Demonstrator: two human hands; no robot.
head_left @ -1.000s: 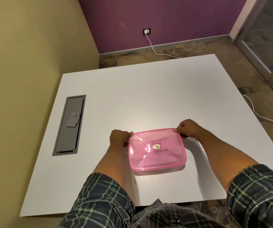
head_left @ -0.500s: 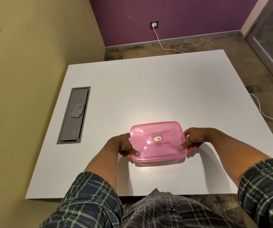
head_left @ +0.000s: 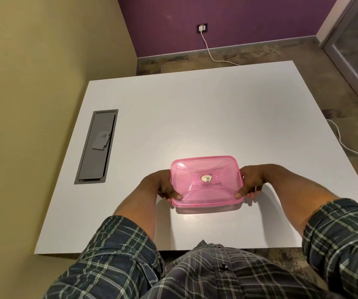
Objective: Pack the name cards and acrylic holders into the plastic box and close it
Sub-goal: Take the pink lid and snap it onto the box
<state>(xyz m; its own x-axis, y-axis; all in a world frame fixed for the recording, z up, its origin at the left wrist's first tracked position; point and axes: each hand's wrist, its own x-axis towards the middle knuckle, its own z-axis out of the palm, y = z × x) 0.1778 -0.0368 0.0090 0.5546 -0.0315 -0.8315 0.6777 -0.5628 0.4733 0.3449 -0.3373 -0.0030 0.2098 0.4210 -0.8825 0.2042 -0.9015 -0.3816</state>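
A pink translucent plastic box with its lid on sits near the front middle of the white table. A small gold sticker marks the lid's centre. My left hand grips the box's left side, thumb on the lid's near left corner. My right hand grips the right side, thumb on the near right corner. No name cards or acrylic holders show; what is inside the box cannot be made out.
A grey cable hatch is set into the table at the left, with a small white card lying on it. A white cable runs from a wall socket across the floor behind the table. A glass door stands at the right.
Both hands slid from the box's far corners to its near sides, thumbs now on the lid. The box looks slightly lifted or tilted toward me, and the view has shifted.
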